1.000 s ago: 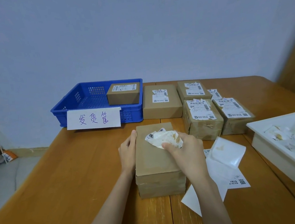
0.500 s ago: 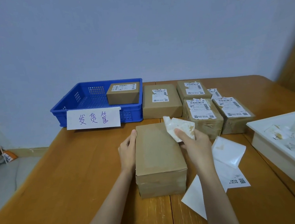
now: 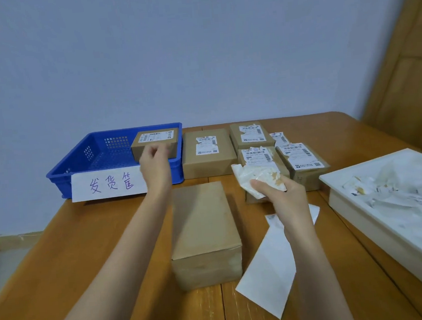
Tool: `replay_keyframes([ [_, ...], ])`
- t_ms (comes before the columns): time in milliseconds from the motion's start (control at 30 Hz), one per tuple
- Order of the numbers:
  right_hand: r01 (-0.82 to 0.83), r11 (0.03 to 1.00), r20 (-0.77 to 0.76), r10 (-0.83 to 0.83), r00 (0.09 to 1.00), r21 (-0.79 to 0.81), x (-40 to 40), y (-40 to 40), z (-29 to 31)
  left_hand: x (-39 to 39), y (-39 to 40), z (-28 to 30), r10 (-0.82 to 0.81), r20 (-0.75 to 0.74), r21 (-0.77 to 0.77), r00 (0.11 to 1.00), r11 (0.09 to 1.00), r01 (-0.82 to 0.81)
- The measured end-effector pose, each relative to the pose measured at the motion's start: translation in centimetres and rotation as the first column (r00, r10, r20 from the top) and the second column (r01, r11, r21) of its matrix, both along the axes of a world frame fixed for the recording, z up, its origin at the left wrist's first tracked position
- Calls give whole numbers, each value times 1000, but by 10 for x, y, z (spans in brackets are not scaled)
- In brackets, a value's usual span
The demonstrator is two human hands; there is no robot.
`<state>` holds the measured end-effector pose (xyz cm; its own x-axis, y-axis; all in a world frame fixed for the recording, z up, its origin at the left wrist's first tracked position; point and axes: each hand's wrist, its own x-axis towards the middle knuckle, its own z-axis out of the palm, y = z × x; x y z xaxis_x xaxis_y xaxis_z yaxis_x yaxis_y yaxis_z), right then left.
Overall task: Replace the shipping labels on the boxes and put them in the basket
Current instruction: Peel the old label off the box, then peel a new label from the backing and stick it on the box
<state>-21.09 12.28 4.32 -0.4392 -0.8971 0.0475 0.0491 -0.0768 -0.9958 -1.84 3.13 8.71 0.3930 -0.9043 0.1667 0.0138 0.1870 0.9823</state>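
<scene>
In the centre of the frame a plain brown box [image 3: 204, 233] stands on the wooden table [image 3: 86, 260]; its top carries no label. The right hand [image 3: 281, 192] is to the right of this box, above the table, and pinches a crumpled peeled label [image 3: 256, 177] between thumb and fingers. The left hand [image 3: 154, 164] is raised in the upper middle, in front of the blue basket [image 3: 97, 159], with fingers loosely curled and grasping nothing. One labelled box [image 3: 155, 143] sits inside the basket at its right side. Right of the basket, four more boxes [image 3: 208, 152] with torn labels stand close together on the table. A white paper sheet [image 3: 268, 274] lies on the table just beside the plain box. At the right edge a white tray [image 3: 357, 213] holds paper scraps.
</scene>
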Motion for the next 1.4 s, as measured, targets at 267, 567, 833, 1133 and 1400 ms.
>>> replay_keyframes([
  [267,450,885,-86,-461,883,-121,-95,40,27,-164,68,32,-764,345,230,546,633,740],
  [567,674,734,-537,-536,651,83,-173,62,-4,-243,96,-57,-953,161,625,257,300,721],
  [833,707,701,-673,-478,564,95,-195,49,-25,-263,97,-67,-928,89,612,362,338,715],
  [1133,617,779,-749,-340,568,114,-200,44,-29,-274,99,-71,-880,-89,549,467,348,760],
  [1400,417,799,-726,36,686,434,-194,51,-23,-274,96,-75,-886,-78,551,458,344,760],
])
